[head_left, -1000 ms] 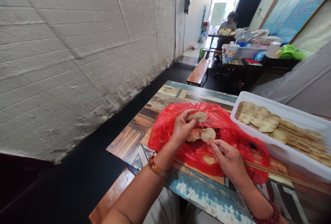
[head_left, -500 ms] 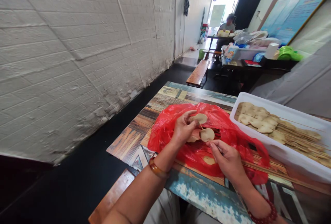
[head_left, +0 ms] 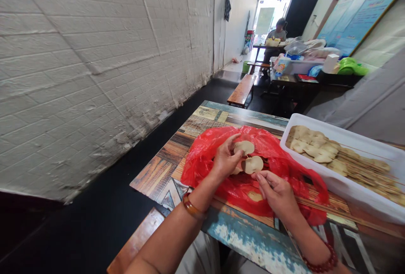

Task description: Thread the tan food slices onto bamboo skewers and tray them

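My left hand [head_left: 225, 158] pinches a thin round beige slice [head_left: 244, 147] between thumb and fingers. Just below it, another beige slice [head_left: 253, 166] is threaded on a thin wooden skewer, whose tip seems to be at the upper slice. My right hand [head_left: 276, 190] is closed on that skewer, thumb and index finger close under the threaded slice. Both hands are over a spread red plastic bag [head_left: 202, 143]. Inside the bag lie more slices, one loose slice [head_left: 255, 196] among them. Several bare skewers [head_left: 335, 210] stretch out to the right past my right hand.
A white plastic tub [head_left: 357, 137] at the right holds many skewered slices [head_left: 313, 144]. The patterned tabletop [head_left: 171, 155] ends to the left. Beyond are a wooden bench [head_left: 242, 90], a cluttered table [head_left: 284, 79] and a seated person [head_left: 277, 32].
My left hand has shifted slightly right and downward, bringing its slice closer to the threaded one. My right hand has barely moved.
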Motion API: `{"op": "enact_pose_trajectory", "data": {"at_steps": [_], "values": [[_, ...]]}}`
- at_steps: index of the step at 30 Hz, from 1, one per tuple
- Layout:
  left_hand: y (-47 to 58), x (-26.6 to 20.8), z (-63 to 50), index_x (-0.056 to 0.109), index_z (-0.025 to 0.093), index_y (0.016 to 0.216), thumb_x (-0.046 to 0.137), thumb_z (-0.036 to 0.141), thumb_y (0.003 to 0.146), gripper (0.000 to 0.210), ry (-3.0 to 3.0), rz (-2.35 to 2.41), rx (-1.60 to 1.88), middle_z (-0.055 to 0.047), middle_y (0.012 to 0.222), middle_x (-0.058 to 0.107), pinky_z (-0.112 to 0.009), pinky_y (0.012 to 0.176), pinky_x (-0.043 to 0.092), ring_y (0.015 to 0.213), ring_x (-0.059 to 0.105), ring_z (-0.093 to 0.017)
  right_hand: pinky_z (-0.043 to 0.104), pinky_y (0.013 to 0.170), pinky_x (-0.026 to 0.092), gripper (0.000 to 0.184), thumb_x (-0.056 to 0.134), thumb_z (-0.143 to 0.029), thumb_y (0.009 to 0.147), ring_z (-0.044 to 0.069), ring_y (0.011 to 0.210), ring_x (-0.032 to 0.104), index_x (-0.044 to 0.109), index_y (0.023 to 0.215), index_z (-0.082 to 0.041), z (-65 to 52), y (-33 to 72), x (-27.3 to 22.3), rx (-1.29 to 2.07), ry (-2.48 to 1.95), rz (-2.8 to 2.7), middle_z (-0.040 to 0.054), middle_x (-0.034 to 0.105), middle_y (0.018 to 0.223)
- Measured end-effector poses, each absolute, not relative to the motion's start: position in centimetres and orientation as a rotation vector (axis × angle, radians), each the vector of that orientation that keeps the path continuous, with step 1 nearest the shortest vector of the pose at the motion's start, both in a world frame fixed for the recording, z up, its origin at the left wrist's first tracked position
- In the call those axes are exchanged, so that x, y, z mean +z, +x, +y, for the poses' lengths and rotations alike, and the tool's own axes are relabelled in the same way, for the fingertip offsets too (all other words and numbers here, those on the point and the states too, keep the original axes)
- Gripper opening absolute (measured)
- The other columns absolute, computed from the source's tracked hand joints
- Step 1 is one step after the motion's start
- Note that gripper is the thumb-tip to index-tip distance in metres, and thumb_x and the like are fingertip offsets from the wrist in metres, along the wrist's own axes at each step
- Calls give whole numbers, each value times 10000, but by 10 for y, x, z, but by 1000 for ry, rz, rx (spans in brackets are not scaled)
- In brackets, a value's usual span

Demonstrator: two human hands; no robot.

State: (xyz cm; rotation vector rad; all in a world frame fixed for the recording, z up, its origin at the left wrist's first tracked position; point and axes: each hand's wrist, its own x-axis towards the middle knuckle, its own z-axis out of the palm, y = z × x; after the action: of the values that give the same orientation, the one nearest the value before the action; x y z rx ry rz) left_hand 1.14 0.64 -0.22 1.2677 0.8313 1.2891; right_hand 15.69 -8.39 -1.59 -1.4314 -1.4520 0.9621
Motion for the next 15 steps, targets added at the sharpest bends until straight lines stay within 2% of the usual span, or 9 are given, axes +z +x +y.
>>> {"op": "enact_pose_trajectory", "data": {"at_steps": [7,10,15], "values": [[10,5,3,511,150,1207,711,182,620,621,1088,723,1213,-64,899,669,-256,750,473,825,625,-171,216,426,334,400,449,-493,862,102,407,399,630,909,-139,-83,157,-14,942,-1445,-1474,-72,407,452],[7,8,2,524,154,1189,753,217,595,639,957,711,1151,-59,874,670,-259,735,478,774,626,-158,219,434,343,395,436,-488,874,105,413,411,629,902,-145,-85,157,-13,912,-1452,-1493,-69,418,463],[5,8,3,610,137,1006,750,334,617,458,729,703,1090,-69,837,666,-304,691,504,712,627,-165,223,457,369,373,413,-460,888,115,432,445,638,850,-165,-87,156,-11,797,-1470,-1571,-60,431,472]]}}
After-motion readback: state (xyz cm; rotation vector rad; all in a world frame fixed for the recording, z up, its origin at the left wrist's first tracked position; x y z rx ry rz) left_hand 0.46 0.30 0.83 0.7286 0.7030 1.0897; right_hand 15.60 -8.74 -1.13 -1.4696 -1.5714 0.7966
